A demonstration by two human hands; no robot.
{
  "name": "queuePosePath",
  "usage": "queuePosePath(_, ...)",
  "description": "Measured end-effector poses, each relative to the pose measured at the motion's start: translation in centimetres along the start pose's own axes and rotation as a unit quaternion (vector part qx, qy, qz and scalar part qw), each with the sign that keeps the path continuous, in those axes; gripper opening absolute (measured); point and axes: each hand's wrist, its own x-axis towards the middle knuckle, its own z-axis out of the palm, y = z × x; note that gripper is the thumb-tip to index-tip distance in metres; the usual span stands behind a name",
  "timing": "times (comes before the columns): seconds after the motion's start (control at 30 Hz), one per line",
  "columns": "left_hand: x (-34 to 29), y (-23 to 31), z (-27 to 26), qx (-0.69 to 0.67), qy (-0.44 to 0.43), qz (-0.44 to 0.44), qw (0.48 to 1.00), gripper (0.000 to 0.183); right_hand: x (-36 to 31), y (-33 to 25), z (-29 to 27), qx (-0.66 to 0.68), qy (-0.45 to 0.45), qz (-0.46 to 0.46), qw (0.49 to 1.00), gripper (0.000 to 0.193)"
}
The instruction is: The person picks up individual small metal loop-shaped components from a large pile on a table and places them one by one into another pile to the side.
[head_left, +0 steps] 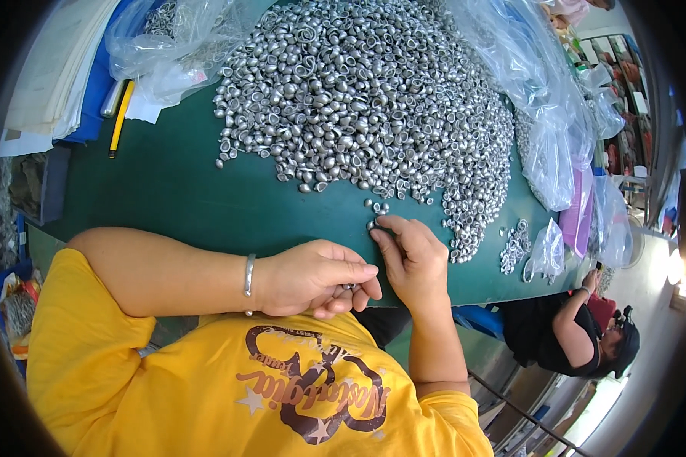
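Observation:
A large heap of small silver dome-shaped metal pieces (373, 99) covers the far part of the green table (160, 190). My left hand (305, 278), with a silver bangle at its wrist, is curled palm-up by the table's near edge. Between its thumb and fingers shows a bit of a small metal piece (349, 286); how many it holds is hidden. To its right, my right hand (418, 259) has thumb and forefinger closed at a small metal piece (371, 225) near the tabletop. A few loose pieces (376, 206) lie just beyond those fingertips, apart from the heap.
Clear plastic bags (545, 145) lie along the right side, another bag (168, 46) at the far left. A yellow-and-black pen-like tool (121, 120) rests on the left. A smaller pile of metal parts (515, 247) sits at the right. Another person (572, 327) works beyond it.

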Motion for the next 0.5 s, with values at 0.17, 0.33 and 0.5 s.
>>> queuePosePath(0.17, 0.1, -0.1, -0.1, 0.003, 0.005, -0.001, 1.0, 0.027, -0.3, 0.9, -2.0, 0.648, 0.018, 0.272, 0.711, 0.009)
queuePosePath(0.33, 0.1, -0.2, -0.2, 0.01, -0.003, 0.0, 1.0, 0.028, 0.3, -0.9, -0.5, 0.092, -0.018, 0.116, 0.989, 0.015)
queuePosePath(0.5, 0.0, -0.2, -0.1, 0.013, 0.002, 0.004, 1.0, 0.027, -0.3, -0.4, 0.4, 0.206, 0.047, 0.166, 0.963, 0.006)
